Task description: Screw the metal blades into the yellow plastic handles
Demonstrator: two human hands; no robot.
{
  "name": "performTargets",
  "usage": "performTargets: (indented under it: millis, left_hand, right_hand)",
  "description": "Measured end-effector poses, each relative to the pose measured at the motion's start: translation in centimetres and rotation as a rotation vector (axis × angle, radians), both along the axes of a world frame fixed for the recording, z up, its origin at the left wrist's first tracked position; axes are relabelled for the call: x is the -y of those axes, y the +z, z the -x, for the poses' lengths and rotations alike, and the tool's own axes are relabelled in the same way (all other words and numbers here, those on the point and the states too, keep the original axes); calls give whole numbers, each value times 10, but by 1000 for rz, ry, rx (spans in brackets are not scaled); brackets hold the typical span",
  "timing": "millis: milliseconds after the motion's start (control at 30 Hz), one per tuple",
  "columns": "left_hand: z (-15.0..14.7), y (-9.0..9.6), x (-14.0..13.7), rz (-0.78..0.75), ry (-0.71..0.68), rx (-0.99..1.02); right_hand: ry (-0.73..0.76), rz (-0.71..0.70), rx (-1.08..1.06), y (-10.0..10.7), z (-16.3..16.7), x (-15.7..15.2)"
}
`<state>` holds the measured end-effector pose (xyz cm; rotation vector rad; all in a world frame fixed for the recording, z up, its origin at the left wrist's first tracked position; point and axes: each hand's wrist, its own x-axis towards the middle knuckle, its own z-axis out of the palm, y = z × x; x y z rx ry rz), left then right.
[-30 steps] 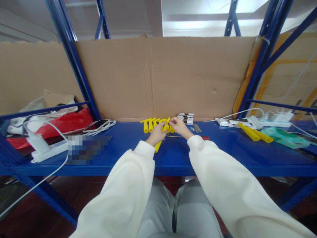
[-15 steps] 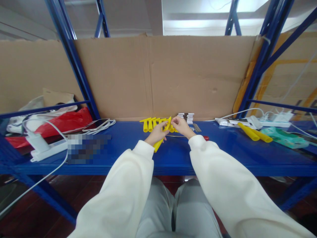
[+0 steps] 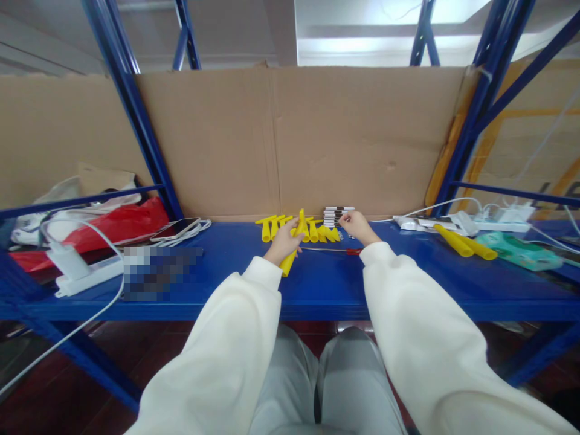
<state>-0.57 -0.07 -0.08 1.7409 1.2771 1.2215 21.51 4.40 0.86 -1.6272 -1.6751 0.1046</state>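
My left hand (image 3: pixel 284 243) is wrapped round a yellow tapered plastic handle (image 3: pixel 287 266), its wide end low toward me and its narrow end up. My right hand (image 3: pixel 357 227) is off to the right with its fingers pinched, beside a stack of white sticks with dark bands (image 3: pixel 333 217); anything between the fingertips is too small to make out. Several more yellow handles (image 3: pixel 266 232) stand in a row behind my left hand. Small yellow pieces (image 3: pixel 328 234) lie at the row's right end. A screwdriver with a red handle (image 3: pixel 353 252) lies in front of them.
The blue shelf (image 3: pixel 326 290) is backed by a cardboard panel (image 3: pixel 362 139). Two yellow handles (image 3: pixel 454 241) lie at right next to a green packet (image 3: pixel 521 251). At left are a white power strip (image 3: pixel 90 273) with cables and a red bag (image 3: pixel 122 220).
My right hand has left the yellow handle and moved right to the white sticks. The left hand still grips the handle, which is now more upright.
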Motion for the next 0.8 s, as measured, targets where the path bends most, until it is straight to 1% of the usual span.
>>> performTargets:
  millis: [67, 133, 167, 233, 400, 600, 700, 800]
  left_hand:
    - [-1, 0, 0, -3, -1, 4]
    - [-1, -1, -1, 0, -5, 11]
    - [-1, -1, -1, 3, -8, 17]
    - [-2, -1, -2, 9, -17, 28]
    - [-2, 0, 0, 36, -32, 46]
    - [-7, 1, 0, 68, -77, 145]
    - [-16, 4, -1, 120, -126, 212]
    - [-32, 10, -3, 191, -188, 274]
  right_hand:
    - [-132, 159, 103, 0, -17, 4]
    - [-200, 280, 185, -2, -28, 7]
    - [-221, 318, 211, -3, -32, 8]
    - [-243, 351, 240, -7, -35, 9]
    - [-247, 362, 270, -13, -35, 5]
    - [-214, 294, 308, -19, -37, 2]
    - [-211, 277, 301, -20, -39, -1]
    - [-215, 224, 252, -19, -39, -2]
